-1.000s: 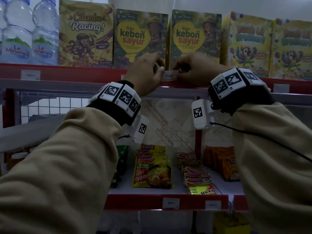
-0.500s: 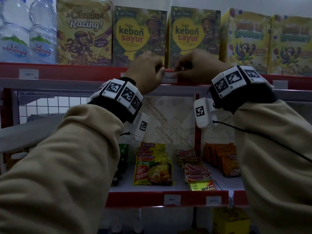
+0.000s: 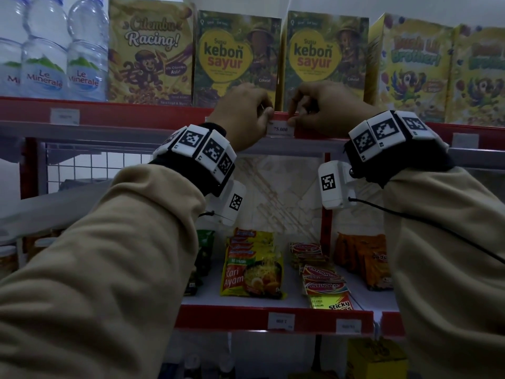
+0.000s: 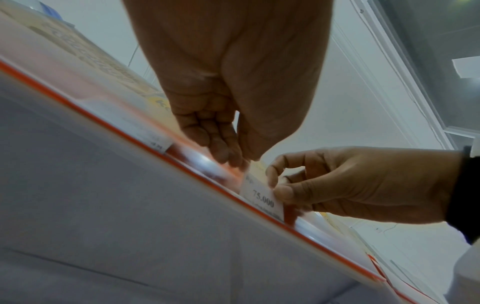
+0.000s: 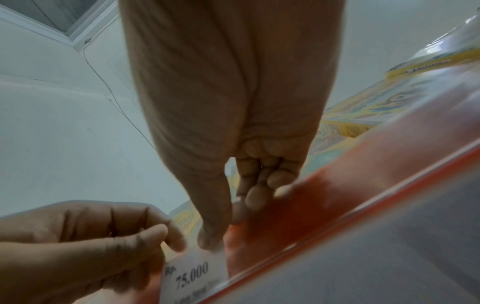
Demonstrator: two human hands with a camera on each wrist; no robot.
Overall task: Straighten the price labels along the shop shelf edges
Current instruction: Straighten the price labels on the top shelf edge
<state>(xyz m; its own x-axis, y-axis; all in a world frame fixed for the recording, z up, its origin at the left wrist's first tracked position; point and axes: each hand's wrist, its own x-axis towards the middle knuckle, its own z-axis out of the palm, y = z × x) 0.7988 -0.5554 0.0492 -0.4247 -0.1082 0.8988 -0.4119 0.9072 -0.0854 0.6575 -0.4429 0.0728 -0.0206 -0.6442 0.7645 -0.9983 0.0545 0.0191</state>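
A white price label [image 3: 280, 129] printed "75.000" sits on the red edge strip [image 3: 136, 113] of the upper shelf, below two "kebon sayur" boxes. My left hand [image 3: 269, 114] pinches its upper left corner. The pinch of my right hand [image 3: 293, 117] is at the label's right end, thumb on the front. From the left wrist view the label [image 4: 262, 198] lies along the strip, with my left hand [image 4: 239, 159] above it and my right hand [image 4: 275, 185] holding its edge. The right wrist view shows the label [image 5: 192, 275] below my right hand [image 5: 221, 232].
Cereal boxes [image 3: 149, 53] and water bottles [image 3: 43, 58] stand close behind the strip. More labels sit at the far left [image 3: 64, 116], the right [image 3: 465, 140] and on the lower shelf edge [image 3: 281, 321]. Noodle packets [image 3: 251, 269] lie on the lower shelf.
Both hands have stayed on the same label. Its printed price now shows more fully between my fingers. The head view has shifted slightly.
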